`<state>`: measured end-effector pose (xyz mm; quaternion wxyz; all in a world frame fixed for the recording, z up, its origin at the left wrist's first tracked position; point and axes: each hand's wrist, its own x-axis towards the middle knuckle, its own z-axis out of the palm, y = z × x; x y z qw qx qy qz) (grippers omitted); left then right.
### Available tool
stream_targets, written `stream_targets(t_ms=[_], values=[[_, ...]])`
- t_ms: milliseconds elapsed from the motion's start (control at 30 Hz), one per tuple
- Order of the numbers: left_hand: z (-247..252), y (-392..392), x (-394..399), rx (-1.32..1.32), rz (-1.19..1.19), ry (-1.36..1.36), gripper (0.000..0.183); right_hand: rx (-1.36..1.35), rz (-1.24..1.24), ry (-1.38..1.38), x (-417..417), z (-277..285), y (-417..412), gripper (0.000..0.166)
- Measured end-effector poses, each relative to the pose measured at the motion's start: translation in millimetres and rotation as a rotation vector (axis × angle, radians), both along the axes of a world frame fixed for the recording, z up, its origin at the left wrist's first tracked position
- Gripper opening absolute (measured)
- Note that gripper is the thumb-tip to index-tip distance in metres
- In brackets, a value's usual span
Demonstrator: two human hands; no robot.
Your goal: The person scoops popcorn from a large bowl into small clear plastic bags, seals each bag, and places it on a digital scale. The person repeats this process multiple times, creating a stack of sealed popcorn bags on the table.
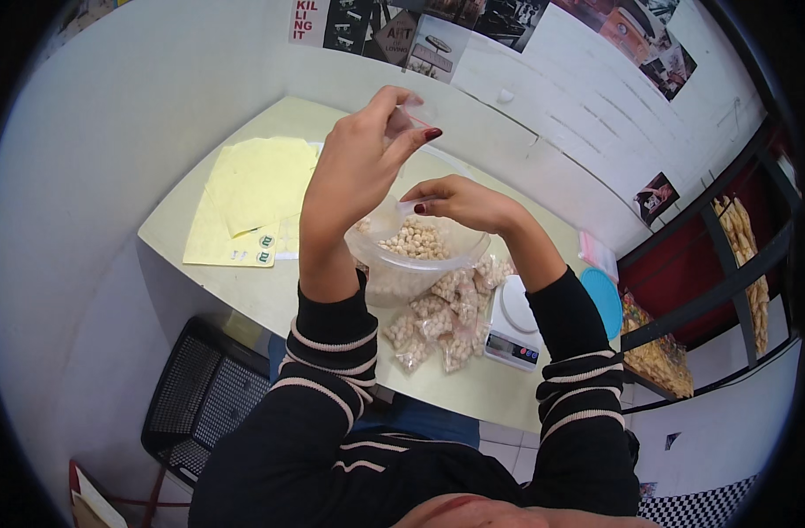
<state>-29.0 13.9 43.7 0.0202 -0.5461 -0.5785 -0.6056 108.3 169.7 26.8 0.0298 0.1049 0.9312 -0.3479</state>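
Observation:
My left hand (359, 148) is raised above the table's far side, pinching a small clear plastic zip bag (418, 119) with a red line along its top. The fingers hide part of the bag. Lower and to the right, my right hand (472, 203) grips the handle of a translucent plastic scoop (383, 221). The scoop's cup is over the left part of a large clear plastic bowl (397, 284). Small round beige pieces (421, 239), apparently a snack, lie inside the bowl. Several filled clear bags (435, 325) are heaped beside the bowl, on its near right side.
A white digital kitchen scale (498, 323) stands right of the filled bags. Beyond it are a round blue lid (601, 300) and a pack of plastic bags (598, 255). Yellow sheets (260, 188) cover the table's left part. A dark metal rack (722, 264) borders the right.

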Motion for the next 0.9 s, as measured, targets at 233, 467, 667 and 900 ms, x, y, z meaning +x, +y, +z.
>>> stream_targets(t_ms=[233, 467, 667, 900], values=[[-2, -3, -6, -0.035, -0.002, -0.001, 0.034, -0.106, -0.1, 0.19, 25, 16, 13, 0.03], [-4, 0, -4, -0.153, 0.037, 0.075, 0.035, 0.072, -0.223, 0.204, 74, 53, 27, 0.03], [-8, 7, -2, -0.267, 0.024, 0.146, 0.035, 0.15, -0.38, 0.303, 104, 87, 24, 0.031], [-6, 15, 12, -0.339, -0.001, 0.208, 0.03, 0.318, -0.327, 0.327, 102, 113, 13, 0.029]])
